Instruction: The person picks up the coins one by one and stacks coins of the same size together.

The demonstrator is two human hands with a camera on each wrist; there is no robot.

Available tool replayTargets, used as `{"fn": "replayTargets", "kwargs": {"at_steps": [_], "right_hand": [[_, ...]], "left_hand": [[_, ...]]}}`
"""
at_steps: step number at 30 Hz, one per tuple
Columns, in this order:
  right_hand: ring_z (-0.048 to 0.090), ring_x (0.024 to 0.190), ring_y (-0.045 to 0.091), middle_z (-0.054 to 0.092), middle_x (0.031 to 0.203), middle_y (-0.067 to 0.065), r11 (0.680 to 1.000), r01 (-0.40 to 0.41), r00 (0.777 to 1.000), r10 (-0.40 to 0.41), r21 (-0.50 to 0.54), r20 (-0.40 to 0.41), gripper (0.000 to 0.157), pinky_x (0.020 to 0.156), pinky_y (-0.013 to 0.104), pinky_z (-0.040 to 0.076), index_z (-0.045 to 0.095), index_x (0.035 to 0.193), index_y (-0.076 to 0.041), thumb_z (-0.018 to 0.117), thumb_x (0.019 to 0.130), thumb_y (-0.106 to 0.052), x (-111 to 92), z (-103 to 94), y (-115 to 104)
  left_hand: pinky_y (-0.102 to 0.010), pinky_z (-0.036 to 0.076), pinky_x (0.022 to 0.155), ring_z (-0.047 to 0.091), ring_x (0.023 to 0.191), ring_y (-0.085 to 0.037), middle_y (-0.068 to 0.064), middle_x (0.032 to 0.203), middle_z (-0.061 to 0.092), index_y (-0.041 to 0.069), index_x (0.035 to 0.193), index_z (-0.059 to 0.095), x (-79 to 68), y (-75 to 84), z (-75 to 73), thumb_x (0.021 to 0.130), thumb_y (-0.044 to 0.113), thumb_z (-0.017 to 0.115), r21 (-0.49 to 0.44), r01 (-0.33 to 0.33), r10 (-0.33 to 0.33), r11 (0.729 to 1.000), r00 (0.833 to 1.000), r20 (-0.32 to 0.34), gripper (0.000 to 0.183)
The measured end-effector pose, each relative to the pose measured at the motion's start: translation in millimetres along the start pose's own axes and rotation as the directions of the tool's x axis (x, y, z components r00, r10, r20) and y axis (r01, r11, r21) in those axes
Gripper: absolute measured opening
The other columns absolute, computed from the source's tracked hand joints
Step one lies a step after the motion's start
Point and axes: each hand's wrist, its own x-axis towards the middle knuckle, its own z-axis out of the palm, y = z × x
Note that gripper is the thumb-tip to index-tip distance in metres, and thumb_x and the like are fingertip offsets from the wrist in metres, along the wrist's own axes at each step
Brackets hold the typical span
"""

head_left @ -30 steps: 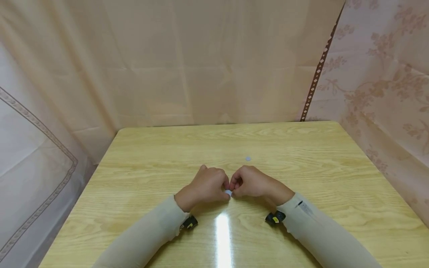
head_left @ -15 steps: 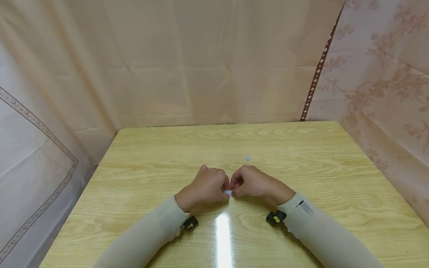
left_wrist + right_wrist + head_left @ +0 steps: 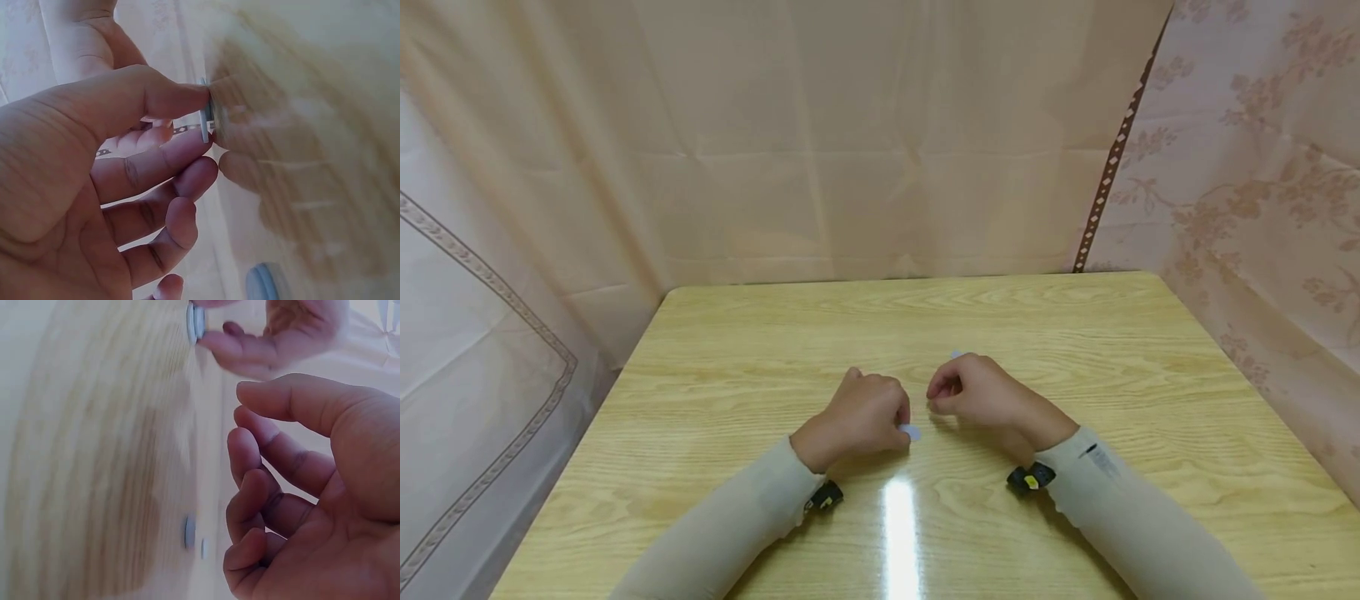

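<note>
Pale disc point(image 3: 913, 432) could slip from an edge pinch.
Left hand point(image 3: 863, 414) pinches it; right hand point(image 3: 988, 398), at its two o'clock, curls loosely, empty.

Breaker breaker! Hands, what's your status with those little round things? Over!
Left hand pinches small pale disc. Right hand apart, holding nothing visible. Second disc beyond right hand; nothing visibly in the way.

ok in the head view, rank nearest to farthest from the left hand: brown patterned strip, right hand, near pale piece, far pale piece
1. Near pale piece, held in the left hand, at its right side.
2. Right hand, just across to the right.
3. Far pale piece, partly hidden beyond the right hand.
4. Brown patterned strip, far off at upper right.
</note>
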Motion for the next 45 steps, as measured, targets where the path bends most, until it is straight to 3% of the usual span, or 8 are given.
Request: {"fn": "replayTargets", "kwargs": {"at_steps": [9, 17, 24, 28, 38, 45], "right_hand": [[0.061, 0.078, 0.017, 0.071, 0.089, -0.002, 0.997, -0.076, 0.994, 0.076, 0.001, -0.078, 0.011, 0.068, 0.029, 0.052, 0.077, 0.100, -0.013, 0.078, 0.091, -0.018, -9.1, -16.2, 23.6], [0.061, 0.082, 0.017, 0.072, 0.092, -0.001, 0.994, -0.104, 0.989, 0.100, -0.031, -0.105, 0.013, 0.074, 0.034, 0.052, 0.077, 0.102, -0.013, 0.078, 0.091, -0.019, -11.9, -30.5, 38.1], [0.060, 0.082, 0.017, 0.070, 0.092, 0.000, 0.987, -0.147, 0.986, 0.140, -0.070, -0.090, 0.012, 0.075, 0.034, 0.050, 0.077, 0.102, -0.012, 0.077, 0.090, -0.014, -12.4, -37.8, 46.1], [0.057, 0.080, 0.018, 0.067, 0.089, 0.002, 0.986, -0.155, 0.986, 0.150, -0.064, -0.076, 0.015, 0.071, 0.033, 0.048, 0.076, 0.102, -0.011, 0.079, 0.088, -0.013, -12.0, -37.0, 47.5], [0.054, 0.076, 0.018, 0.062, 0.086, 0.003, 0.983, -0.179, 0.982, 0.177, -0.033, -0.062, 0.015, 0.064, 0.031, 0.047, 0.075, 0.100, -0.012, 0.082, 0.087, -0.014, -10.4, -32.8, 48.4], [0.054, 0.075, 0.019, 0.062, 0.085, 0.003, 0.983, -0.179, 0.982, 0.177, -0.040, -0.063, 0.014, 0.064, 0.031, 0.047, 0.075, 0.098, -0.013, 0.082, 0.087, -0.014, -10.8, -31.3, 46.9]], "left_hand": [[-0.041, 0.033, 0.077, 0.055, 0.071, -0.005, 0.019, 0.078, 0.067, 0.028, 0.075, 0.074, 0.1, -0.1, -1.2, 0.076, 0.035, 0.086, 0.020, 0.007, -0.007, 1.000, 1.000, 0.004, 0.013], [-0.040, 0.033, 0.078, 0.057, 0.076, -0.005, 0.013, 0.093, 0.073, 0.023, 0.088, 0.080, -2.9, 0.7, -5.9, 0.077, 0.029, 0.085, 0.007, 0.009, -0.009, 1.000, 1.000, 0.022, 0.014], [-0.044, 0.044, 0.084, 0.058, 0.080, -0.004, 0.010, 0.091, 0.073, 0.022, 0.096, 0.080, -2.6, 2.0, -5.3, 0.080, 0.021, 0.081, -0.049, -0.028, 0.030, 0.998, 0.999, 0.031, 0.016], [-0.039, 0.047, 0.080, 0.058, 0.076, -0.003, 0.012, 0.087, 0.072, 0.022, 0.094, 0.079, -1.2, 1.5, -2.7, 0.081, 0.018, 0.079, -0.052, -0.034, 0.036, 0.998, 0.999, 0.024, 0.014], [-0.040, 0.042, 0.079, 0.056, 0.071, -0.003, 0.018, 0.078, 0.067, 0.026, 0.083, 0.076, -0.2, 0.2, -0.4, 0.081, 0.021, 0.079, -0.055, -0.028, 0.030, 0.998, 0.999, 0.025, 0.006], [-0.036, 0.044, 0.071, 0.056, 0.071, -0.004, 0.016, 0.080, 0.067, 0.030, 0.077, 0.073, 1.4, 0.9, 0.9, 0.083, 0.025, 0.080, -0.026, -0.081, 0.080, 0.996, 0.997, -0.016, 0.010]]}}
